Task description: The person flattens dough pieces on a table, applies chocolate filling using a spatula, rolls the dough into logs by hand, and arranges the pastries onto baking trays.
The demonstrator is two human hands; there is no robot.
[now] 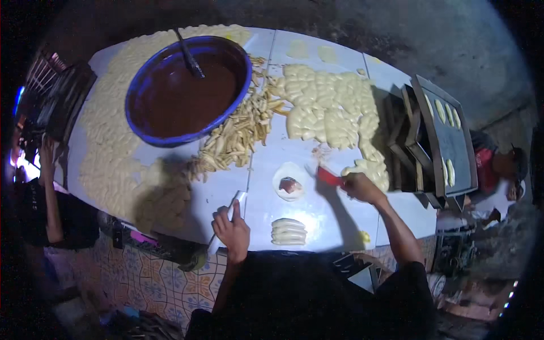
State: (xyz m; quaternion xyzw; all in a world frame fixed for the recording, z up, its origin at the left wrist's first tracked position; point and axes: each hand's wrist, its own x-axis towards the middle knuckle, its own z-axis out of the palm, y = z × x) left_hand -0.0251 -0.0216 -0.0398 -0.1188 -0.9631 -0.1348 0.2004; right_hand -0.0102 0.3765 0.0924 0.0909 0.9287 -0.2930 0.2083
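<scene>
My left hand (232, 231) lies closed over a slim white rolling pin (241, 199) near the table's front edge. My right hand (362, 188) grips a red-handled spatula (329, 176), its blade pointing left above the tabletop. Between the hands is a flat round of pale dough (281, 191) with a dab of brown filling (290, 185) in its middle. Closer to me, several long dough rolls (289, 232) sit side by side. Beyond my right hand spreads a patch of soft dough pieces (323, 105).
A blue basin (131, 122) of brown filling, with a dark utensil (191, 59) in it, stands at the far left. Beside it are banana-like strips (238, 130). More dough pieces (107, 124) cover the left side. Stacked trays (462, 144) rise at right; people are on both sides.
</scene>
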